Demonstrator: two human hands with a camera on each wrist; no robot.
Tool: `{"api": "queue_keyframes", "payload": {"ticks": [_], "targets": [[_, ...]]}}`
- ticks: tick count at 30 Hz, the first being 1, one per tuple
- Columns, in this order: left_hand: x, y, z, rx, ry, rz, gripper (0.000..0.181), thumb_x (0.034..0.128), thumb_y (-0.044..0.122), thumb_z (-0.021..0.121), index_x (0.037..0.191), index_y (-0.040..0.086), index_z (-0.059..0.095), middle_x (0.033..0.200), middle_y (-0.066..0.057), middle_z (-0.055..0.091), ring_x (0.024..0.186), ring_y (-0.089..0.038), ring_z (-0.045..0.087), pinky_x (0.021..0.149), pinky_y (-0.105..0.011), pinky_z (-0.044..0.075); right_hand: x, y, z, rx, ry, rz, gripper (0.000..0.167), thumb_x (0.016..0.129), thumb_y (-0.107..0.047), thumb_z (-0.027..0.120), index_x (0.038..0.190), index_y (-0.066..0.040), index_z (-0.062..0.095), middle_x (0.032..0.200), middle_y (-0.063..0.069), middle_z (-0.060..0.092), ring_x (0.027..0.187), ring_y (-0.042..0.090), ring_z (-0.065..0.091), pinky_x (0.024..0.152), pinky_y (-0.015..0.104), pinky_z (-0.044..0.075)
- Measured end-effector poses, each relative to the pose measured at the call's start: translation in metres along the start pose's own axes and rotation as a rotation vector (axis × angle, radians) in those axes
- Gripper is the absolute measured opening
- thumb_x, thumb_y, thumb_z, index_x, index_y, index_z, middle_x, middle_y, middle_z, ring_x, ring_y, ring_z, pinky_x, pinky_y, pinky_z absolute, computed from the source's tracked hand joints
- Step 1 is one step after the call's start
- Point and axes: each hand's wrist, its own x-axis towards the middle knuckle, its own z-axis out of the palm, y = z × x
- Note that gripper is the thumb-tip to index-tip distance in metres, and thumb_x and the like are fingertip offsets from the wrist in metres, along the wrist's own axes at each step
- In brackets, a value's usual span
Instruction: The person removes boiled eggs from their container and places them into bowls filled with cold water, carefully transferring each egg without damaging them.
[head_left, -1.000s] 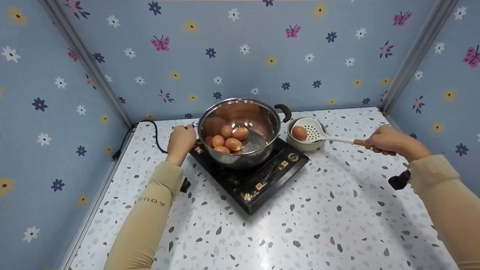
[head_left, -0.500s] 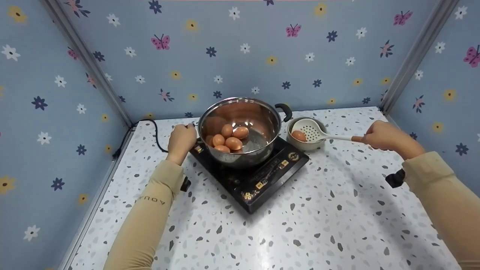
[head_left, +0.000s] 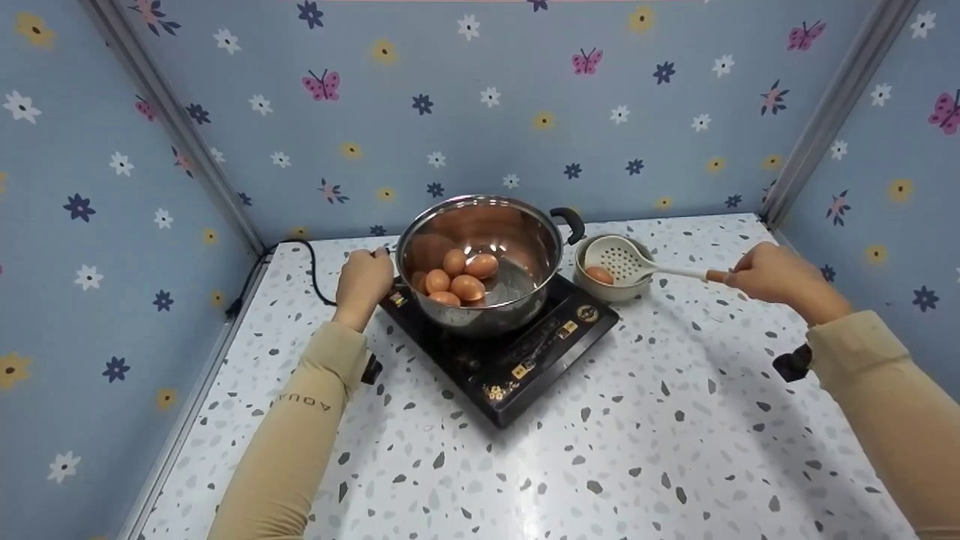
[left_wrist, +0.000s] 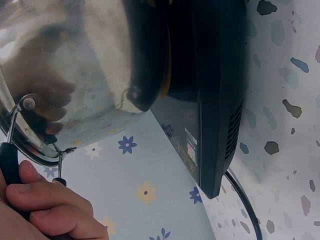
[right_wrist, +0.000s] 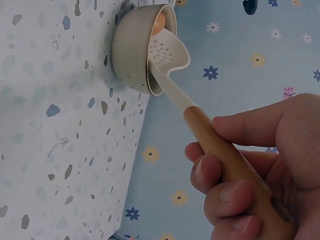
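Note:
My left hand grips the black side handle of a steel pot, fingers curled round it in the left wrist view. Several brown eggs lie at the left of the pot's inside. My right hand holds the wooden handle of a white slotted ladle. The ladle's head is tilted inside a small pale bowl to the right of the pot. One egg sits in that bowl, by the ladle's lower left edge.
A black induction cooker stands under the pot, turned at an angle on the speckled table. Its black cord runs to the left. Flowered panels enclose the back and sides. The pot's other handle points toward the bowl.
The ladle's head has tilted, and the egg has moved from the ladle down to the bowl's front left. My right hand has shifted slightly left. My left hand still grips the pot handle.

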Motion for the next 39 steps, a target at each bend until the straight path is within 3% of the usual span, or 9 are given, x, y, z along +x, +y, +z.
{"api": "queue_keyframes", "payload": {"ticks": [5, 11, 21, 28, 32, 39], "targets": [[0.0, 0.0, 0.001, 0.008, 0.007, 0.001, 0.052, 0.1148, 0.034, 0.031, 0.112, -0.003, 0.068, 0.114, -0.027, 0.07, 0.1, -0.039, 0.064, 0.097, -0.057, 0.05, -0.003, 0.005, 0.0, 0.003, 0.04, 0.023, 0.049, 0.105, -0.032, 0.064, 0.12, 0.013, 0.075, 0.098, 0.024, 0.076, 0.078, 0.03, 0.062, 0.062, 0.038, 0.05], [0.0, -0.001, 0.001, 0.009, 0.007, 0.0, 0.045, 0.1155, 0.034, 0.03, 0.097, 0.006, 0.06, 0.097, -0.02, 0.062, 0.086, -0.035, 0.058, 0.086, -0.052, 0.048, -0.006, 0.008, -0.004, 0.048, 0.066, 0.043, 0.059, 0.108, -0.042, 0.062, 0.124, 0.013, 0.073, 0.091, 0.018, 0.074, 0.075, 0.028, 0.057, 0.062, 0.039, 0.047], [0.001, -0.001, 0.001, 0.013, 0.006, 0.002, 0.058, 0.1151, 0.034, 0.031, 0.127, -0.009, 0.067, 0.125, -0.032, 0.07, 0.11, -0.044, 0.067, 0.101, -0.061, 0.051, -0.007, 0.015, -0.007, 0.115, 0.086, 0.054, 0.055, 0.109, -0.037, 0.059, 0.124, 0.014, 0.071, 0.082, 0.01, 0.07, 0.072, 0.024, 0.055, 0.062, 0.039, 0.046], [0.001, -0.001, 0.001, 0.01, -0.002, 0.006, 0.055, 0.1157, 0.034, 0.03, 0.118, -0.006, 0.069, 0.117, -0.029, 0.07, 0.1, -0.039, 0.064, 0.096, -0.058, 0.05, -0.008, 0.018, -0.007, 0.211, 0.123, 0.077, 0.049, 0.11, -0.034, 0.058, 0.12, 0.012, 0.071, 0.082, 0.009, 0.065, 0.074, 0.024, 0.051, 0.061, 0.038, 0.045], [0.001, 0.0, 0.001, 0.006, 0.003, 0.007, 0.056, 0.1151, 0.034, 0.031, 0.12, -0.007, 0.068, 0.121, -0.03, 0.071, 0.104, -0.041, 0.066, 0.099, -0.06, 0.051, -0.01, 0.018, -0.005, 0.241, 0.149, 0.085, 0.048, 0.111, -0.032, 0.055, 0.119, 0.013, 0.07, 0.085, 0.01, 0.065, 0.076, 0.024, 0.052, 0.062, 0.039, 0.046], [0.0, 0.0, 0.002, 0.02, 0.009, 0.01, 0.052, 0.1154, 0.034, 0.03, 0.11, -0.003, 0.066, 0.114, -0.029, 0.07, 0.096, -0.039, 0.063, 0.092, -0.056, 0.05, -0.013, 0.013, -0.006, 0.301, 0.154, 0.093, 0.047, 0.111, -0.027, 0.053, 0.129, 0.014, 0.066, 0.075, -0.001, 0.062, 0.063, 0.014, 0.048, 0.055, 0.033, 0.042]]}}
